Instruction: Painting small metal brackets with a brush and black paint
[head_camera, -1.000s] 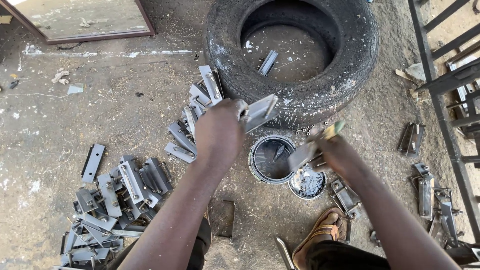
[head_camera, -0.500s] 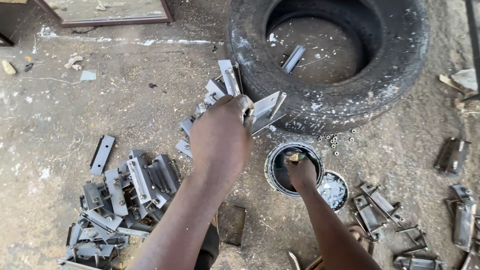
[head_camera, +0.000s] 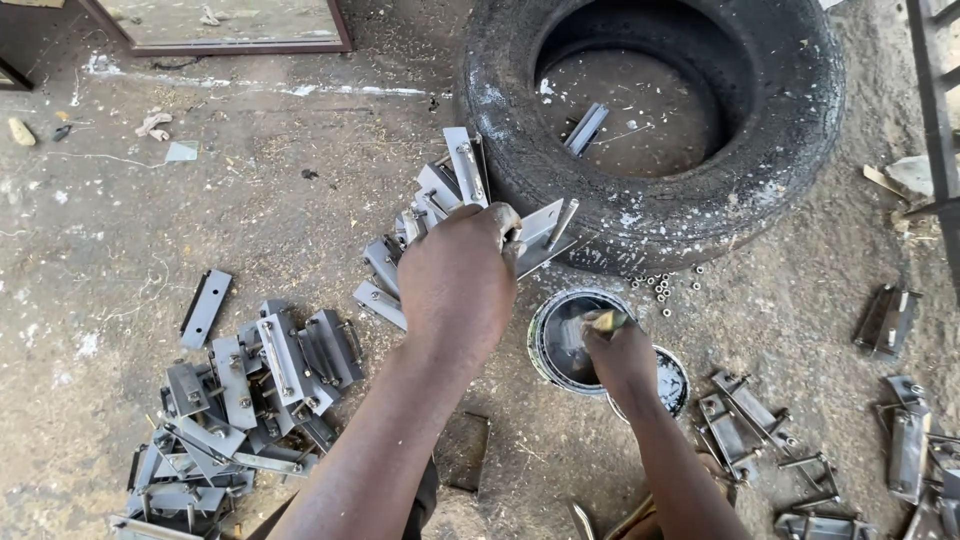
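Observation:
My left hand (head_camera: 460, 280) grips a flat grey metal bracket (head_camera: 545, 235) with a bolt on it, held up in front of the black tyre (head_camera: 650, 110). My right hand (head_camera: 620, 355) holds a paintbrush (head_camera: 600, 322) by its handle, dipped down into a small round paint tin (head_camera: 565, 340) on the ground. The brush's bristles are hidden inside the tin. A second round lid or tin (head_camera: 668, 380) lies just right of it, partly behind my right hand.
A heap of grey metal brackets (head_camera: 240, 400) lies at the lower left, more lean against the tyre (head_camera: 440, 190), and others are scattered at the right (head_camera: 740, 420). Loose nuts (head_camera: 665, 285) lie by the tyre. A framed panel (head_camera: 220, 25) sits top left.
My right hand came down from beside the bracket and put the brush into the paint tin. My left hand kept holding the bracket and the view shifted slightly.

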